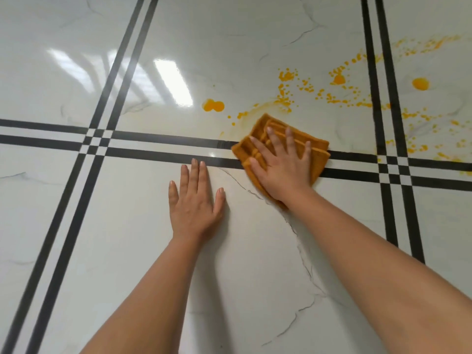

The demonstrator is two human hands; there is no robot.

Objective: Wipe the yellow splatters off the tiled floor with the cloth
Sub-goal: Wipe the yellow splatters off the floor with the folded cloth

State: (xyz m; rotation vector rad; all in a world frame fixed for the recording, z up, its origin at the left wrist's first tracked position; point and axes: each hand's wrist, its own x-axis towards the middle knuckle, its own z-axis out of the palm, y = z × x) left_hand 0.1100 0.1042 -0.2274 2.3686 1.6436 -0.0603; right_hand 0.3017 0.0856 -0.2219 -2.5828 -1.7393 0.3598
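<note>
A folded orange cloth (318, 155) lies flat on the white marble-look tiled floor (127, 238), across the black double stripe. My right hand (279, 166) presses down on the cloth with fingers spread. My left hand (195, 203) rests flat on the bare tile to the left of it, fingers apart, holding nothing. Yellow splatters (288, 97) spread beyond the cloth toward the upper right. A double yellow blob (214, 106) sits up and to the left of the cloth. A round yellow drop (420, 83) lies past the vertical stripes. A faint yellow smear (251, 114) runs just above the cloth.
Black double stripes cross the floor: one horizontal band (166, 146), one vertical pair at left (120, 72) and one at right (378, 72). Ceiling light reflects off the glossy tile (173, 83). Thin grey veins run through the tile under my right forearm.
</note>
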